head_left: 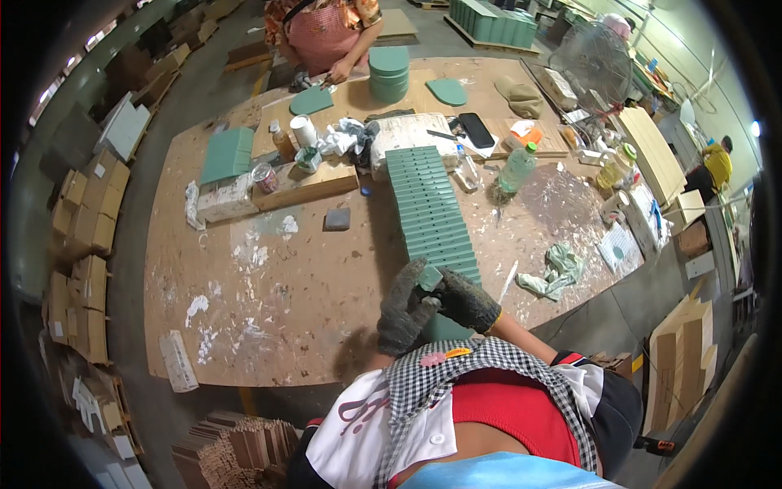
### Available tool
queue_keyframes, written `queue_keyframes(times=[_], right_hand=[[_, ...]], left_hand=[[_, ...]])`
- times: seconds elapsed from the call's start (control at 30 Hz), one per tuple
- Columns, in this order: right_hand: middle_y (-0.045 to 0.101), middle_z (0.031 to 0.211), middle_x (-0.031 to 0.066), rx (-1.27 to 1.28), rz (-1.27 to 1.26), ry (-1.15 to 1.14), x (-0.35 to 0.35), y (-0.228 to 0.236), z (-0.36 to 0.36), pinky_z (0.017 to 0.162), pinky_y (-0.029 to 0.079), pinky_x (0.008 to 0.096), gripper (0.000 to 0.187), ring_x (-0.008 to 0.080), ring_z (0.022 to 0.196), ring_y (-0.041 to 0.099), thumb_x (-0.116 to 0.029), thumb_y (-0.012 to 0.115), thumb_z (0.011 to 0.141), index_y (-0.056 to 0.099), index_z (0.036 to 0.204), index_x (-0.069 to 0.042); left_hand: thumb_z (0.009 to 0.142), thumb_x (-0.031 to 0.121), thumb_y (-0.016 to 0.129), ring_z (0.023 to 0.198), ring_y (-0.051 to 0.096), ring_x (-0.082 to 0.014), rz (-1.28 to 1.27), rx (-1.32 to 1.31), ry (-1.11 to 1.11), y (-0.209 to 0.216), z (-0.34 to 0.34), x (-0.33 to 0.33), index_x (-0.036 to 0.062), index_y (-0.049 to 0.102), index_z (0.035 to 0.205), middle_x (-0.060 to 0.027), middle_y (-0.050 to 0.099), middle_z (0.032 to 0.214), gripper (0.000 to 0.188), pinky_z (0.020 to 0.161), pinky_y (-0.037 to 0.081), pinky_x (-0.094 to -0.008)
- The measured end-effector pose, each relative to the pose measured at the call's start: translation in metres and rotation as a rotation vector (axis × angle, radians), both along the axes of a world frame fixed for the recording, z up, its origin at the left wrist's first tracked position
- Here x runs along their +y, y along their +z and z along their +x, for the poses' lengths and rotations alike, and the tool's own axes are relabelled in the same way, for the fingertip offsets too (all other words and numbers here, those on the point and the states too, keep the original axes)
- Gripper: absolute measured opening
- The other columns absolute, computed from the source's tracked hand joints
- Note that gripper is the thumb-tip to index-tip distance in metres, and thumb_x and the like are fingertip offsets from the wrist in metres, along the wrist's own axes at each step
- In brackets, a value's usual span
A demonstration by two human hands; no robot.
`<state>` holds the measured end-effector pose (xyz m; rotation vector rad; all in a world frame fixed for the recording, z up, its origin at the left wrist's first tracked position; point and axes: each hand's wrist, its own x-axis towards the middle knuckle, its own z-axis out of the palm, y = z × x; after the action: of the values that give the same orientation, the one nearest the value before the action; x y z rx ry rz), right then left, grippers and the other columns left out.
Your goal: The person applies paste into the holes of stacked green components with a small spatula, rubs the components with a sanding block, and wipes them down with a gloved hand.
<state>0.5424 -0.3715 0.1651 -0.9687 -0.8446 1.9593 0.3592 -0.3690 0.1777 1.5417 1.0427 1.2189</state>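
A small green piece (429, 278) is pinched between my gloved hands, close in front of my checked apron; its full shape is partly covered by fingers. My left hand (402, 311) closes on it from the left, thumb toward the middle. From the right, my right hand (467, 301) has its fingertips bent against the piece's edge. Just beyond both hands runs a long row of overlapping green boards (432, 208), with small dark marks along the middle. Part of another green surface (446, 328) shows beneath my right hand.
On the paint-spotted table (301, 310) lie a grey block (337, 219), a green-capped bottle (517, 169), a phone (476, 130) and a crumpled cloth (554, 273). More green boards (227, 155) rest at the left. Across the table, a gloved person (326, 41) stands by rounded green pieces (388, 75).
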Motion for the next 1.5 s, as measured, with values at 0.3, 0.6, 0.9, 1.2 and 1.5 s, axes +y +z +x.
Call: queue_keyframes(times=[0.3,0.6,0.9,1.2,1.5], right_hand=[[0.068,0.112,0.0160,-0.642,0.562,0.144,0.133,0.010,-0.050,0.093,0.052,0.0362,0.037,0.0245,0.105,0.065,-0.029,0.066,0.096,0.063,0.123,-0.003],[0.070,0.093,0.0202,-1.214,1.176,-0.031,0.379,-0.066,-0.171,0.079,0.055,0.0448,0.019,0.0356,0.090,0.069,-0.022,0.063,0.090,0.071,0.100,-0.007],[0.071,0.092,0.0214,-1.397,1.087,0.137,0.443,-0.109,-0.197,0.078,0.055,0.0467,0.015,0.0377,0.086,0.070,-0.016,0.059,0.089,0.069,0.095,-0.006],[0.059,0.103,0.0227,-1.243,1.238,0.052,0.423,-0.091,-0.179,0.083,0.051,0.0480,0.017,0.0414,0.095,0.061,-0.006,0.056,0.086,0.063,0.101,-0.005],[0.070,0.085,0.0226,-1.040,0.472,-0.102,0.416,-0.106,-0.154,0.070,0.056,0.0418,0.015,0.0326,0.076,0.071,-0.013,0.063,0.092,0.063,0.094,0.002]], left_hand=[[0.092,0.011,0.069,0.110,0.062,-0.0189,-0.387,-0.372,0.410,-0.030,-0.050,0.037,0.0021,0.058,0.132,-0.0081,0.065,0.123,0.042,0.093,0.052,-0.0324],[0.097,0.016,0.063,0.114,0.061,-0.0335,-0.335,-0.601,0.556,-0.048,-0.071,0.053,0.0028,0.038,0.144,-0.0175,0.052,0.137,0.055,0.094,0.056,-0.0456],[0.095,0.015,0.064,0.110,0.063,-0.0290,-0.313,-0.396,0.603,-0.099,-0.103,0.073,-0.0027,0.038,0.146,-0.0184,0.053,0.135,0.060,0.093,0.056,-0.0405],[0.091,0.000,0.065,0.102,0.063,-0.0211,-0.123,-0.237,0.683,-0.157,-0.154,0.235,0.0019,0.043,0.144,-0.0106,0.054,0.130,0.057,0.086,0.059,-0.0333],[0.086,0.013,0.074,0.095,0.062,-0.0178,-0.247,0.020,0.727,-0.139,-0.123,0.304,0.0001,0.060,0.119,-0.0078,0.065,0.104,0.038,0.086,0.052,-0.0345]])
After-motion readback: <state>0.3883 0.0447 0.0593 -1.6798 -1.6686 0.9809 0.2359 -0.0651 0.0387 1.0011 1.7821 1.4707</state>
